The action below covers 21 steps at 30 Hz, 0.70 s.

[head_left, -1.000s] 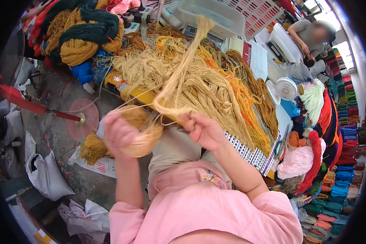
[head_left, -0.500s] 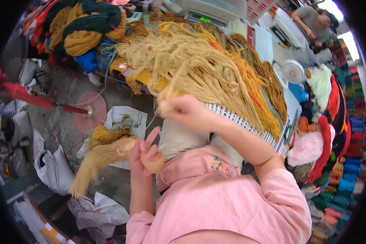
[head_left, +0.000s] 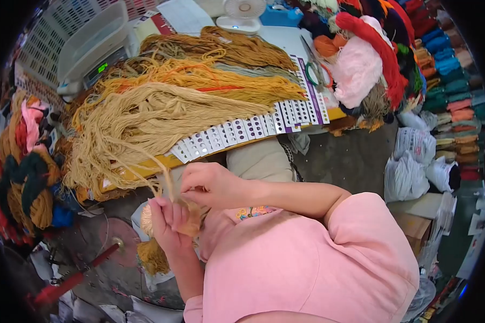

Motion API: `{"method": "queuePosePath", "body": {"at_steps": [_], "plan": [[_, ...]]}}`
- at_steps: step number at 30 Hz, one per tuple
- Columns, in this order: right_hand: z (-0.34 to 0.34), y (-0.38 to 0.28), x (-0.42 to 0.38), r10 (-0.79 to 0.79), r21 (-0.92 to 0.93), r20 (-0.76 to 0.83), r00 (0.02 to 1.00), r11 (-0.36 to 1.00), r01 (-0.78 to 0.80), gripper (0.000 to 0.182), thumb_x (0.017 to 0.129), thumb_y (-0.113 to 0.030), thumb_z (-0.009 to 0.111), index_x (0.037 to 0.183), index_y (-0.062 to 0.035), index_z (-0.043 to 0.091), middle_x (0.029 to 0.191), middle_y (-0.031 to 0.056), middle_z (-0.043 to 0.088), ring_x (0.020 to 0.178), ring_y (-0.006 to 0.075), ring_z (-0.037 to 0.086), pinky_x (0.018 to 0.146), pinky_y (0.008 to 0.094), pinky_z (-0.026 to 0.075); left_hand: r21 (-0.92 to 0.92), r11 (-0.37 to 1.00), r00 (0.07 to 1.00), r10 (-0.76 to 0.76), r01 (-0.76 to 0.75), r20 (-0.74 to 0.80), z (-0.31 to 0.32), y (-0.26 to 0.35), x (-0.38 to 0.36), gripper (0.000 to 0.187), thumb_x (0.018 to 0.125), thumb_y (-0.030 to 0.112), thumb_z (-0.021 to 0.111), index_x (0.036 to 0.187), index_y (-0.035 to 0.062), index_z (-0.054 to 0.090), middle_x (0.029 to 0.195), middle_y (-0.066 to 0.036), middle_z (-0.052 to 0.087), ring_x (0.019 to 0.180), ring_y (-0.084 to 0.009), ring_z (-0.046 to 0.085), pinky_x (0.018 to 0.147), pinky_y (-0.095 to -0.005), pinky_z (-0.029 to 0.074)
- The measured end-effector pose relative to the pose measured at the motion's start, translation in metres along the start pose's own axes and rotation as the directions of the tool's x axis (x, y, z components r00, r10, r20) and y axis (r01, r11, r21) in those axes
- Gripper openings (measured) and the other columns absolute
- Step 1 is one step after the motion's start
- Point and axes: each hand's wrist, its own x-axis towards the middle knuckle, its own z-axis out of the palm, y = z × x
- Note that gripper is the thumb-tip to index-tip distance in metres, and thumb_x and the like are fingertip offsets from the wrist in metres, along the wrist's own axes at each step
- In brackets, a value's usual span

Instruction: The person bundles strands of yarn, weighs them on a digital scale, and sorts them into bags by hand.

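Near the front edge of the table my left hand [head_left: 170,220] is closed round a bundle of beige yarn [head_left: 189,218], its palm side turned up. My right hand [head_left: 206,184] is beside it, just above and to the right, with the fingers pinched at the yarn. A beige strand [head_left: 166,175] runs from between my hands up to the large heap of beige yarn [head_left: 145,116] on the table. Printed cards with dark dots [head_left: 226,134] lie in a row under the ends of the heap.
Mustard yarn [head_left: 253,83] and brown yarn [head_left: 248,48] lie behind. Scissors [head_left: 312,59] rest by pink yarn [head_left: 358,64]. A scale [head_left: 99,68] holds a clear tub [head_left: 94,40]; a small fan [head_left: 244,8] stands at the back. A red stand [head_left: 99,258] is on the floor.
The view has turned towards the right side of the table. My hands have come together, and my left fingers have closed on the bundle. The person at the back is out of view.
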Motion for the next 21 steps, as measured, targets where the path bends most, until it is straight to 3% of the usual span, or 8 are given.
{"method": "queuePosePath", "body": {"at_steps": [2,3,6,8,11,14,18,21], "plan": [[-0.011,-0.008,-0.003,0.128,0.126,0.048,0.991,0.983,-0.133,0.010,0.067,-0.007,0.057,0.072,0.0009,0.055,0.063,0.0072,0.049,0.058,0.0153,0.049,0.050,0.0224,0.039,0.342,0.929,0.945,0.227,-0.139,-0.234,0.005,-0.013,0.007,0.030,0.087,0.027,0.027,0.080,0.0043,0.046,0.066,-0.002,0.044,0.056,-0.0088,0.043,0.053,-0.0201,0.037],[-0.011,-0.007,-0.003,0.129,0.128,0.038,0.991,0.983,-0.133,0.010,0.067,-0.007,0.057,0.072,0.0009,0.055,0.063,0.0072,0.049,0.058,0.0153,0.049,0.050,0.0224,0.039,0.290,0.944,0.985,0.172,-0.156,-0.031,-0.009,-0.013,0.006,0.032,0.087,0.027,0.027,0.084,0.0029,0.048,0.086,-0.007,0.047,0.079,-0.0147,0.046,0.071,-0.0264,0.039],[-0.010,-0.008,-0.002,0.135,0.231,0.018,0.991,0.964,-0.135,0.008,0.070,-0.007,0.056,0.073,0.0007,0.056,0.062,0.0055,0.050,0.056,0.0114,0.046,0.049,0.0207,0.038,0.445,0.874,0.961,0.261,-0.194,-0.094,0.006,-0.023,0.006,0.034,0.087,0.027,0.026,0.088,0.0022,0.049,0.102,-0.011,0.045,0.094,-0.0196,0.045,0.082,-0.0301,0.036],[-0.010,-0.010,0.001,0.272,0.410,0.112,0.956,0.863,-0.294,0.010,0.072,-0.008,0.055,0.076,0.0010,0.057,0.063,0.0031,0.053,0.056,0.0067,0.045,0.050,0.0210,0.038,0.458,0.861,0.963,0.267,-0.219,-0.040,0.000,-0.022,0.003,0.035,0.087,0.028,0.026,0.094,0.0009,0.048,0.106,-0.013,0.043,0.097,-0.0214,0.043,0.084,-0.0316,0.035],[-0.002,-0.003,0.004,0.274,0.526,0.177,0.945,0.786,-0.326,0.012,0.073,-0.009,0.054,0.077,0.0014,0.057,0.065,0.0007,0.054,0.058,0.0042,0.045,0.050,0.0203,0.038,0.482,0.850,0.971,0.239,-0.213,0.008,0.002,-0.020,0.003,0.040,0.086,0.031,0.028,0.105,-0.0020,0.042,0.110,-0.015,0.041,0.100,-0.0227,0.043,0.085,-0.0327,0.036],[-0.005,-0.009,0.010,0.309,0.521,0.337,0.890,0.726,-0.449,0.013,0.074,-0.010,0.054,0.079,0.0013,0.057,0.064,0.0000,0.054,0.056,0.0042,0.045,0.048,0.0186,0.037,0.526,0.831,0.976,0.216,-0.182,-0.003,0.009,-0.020,0.008,0.050,0.085,0.036,0.028,0.112,-0.0056,0.034,0.110,-0.017,0.041,0.098,-0.0224,0.044,0.084,-0.0322,0.037],[0.002,0.000,0.011,0.245,0.577,0.323,0.914,0.715,-0.395,0.012,0.073,-0.010,0.054,0.078,0.0006,0.058,0.063,-0.0002,0.053,0.053,0.0041,0.044,0.045,0.0183,0.035,0.530,0.836,0.986,0.167,-0.141,0.000,0.014,-0.020,0.015,0.059,0.083,0.042,0.030,0.115,-0.0071,0.029,0.109,-0.017,0.041,0.098,-0.0224,0.045,0.083,-0.0311,0.037],[-0.010,-0.003,0.014,0.447,0.574,0.409,0.796,0.552,-0.605,0.011,0.069,-0.009,0.056,0.071,0.0020,0.058,0.059,-0.0001,0.052,0.054,0.0059,0.046,0.048,0.0205,0.038,0.441,0.892,0.994,0.112,-0.096,-0.011,0.007,-0.021,0.019,0.062,0.082,0.045,0.031,0.116,-0.0068,0.027,0.109,-0.016,0.041,0.098,-0.0214,0.045,0.083,-0.0309,0.037]]}}
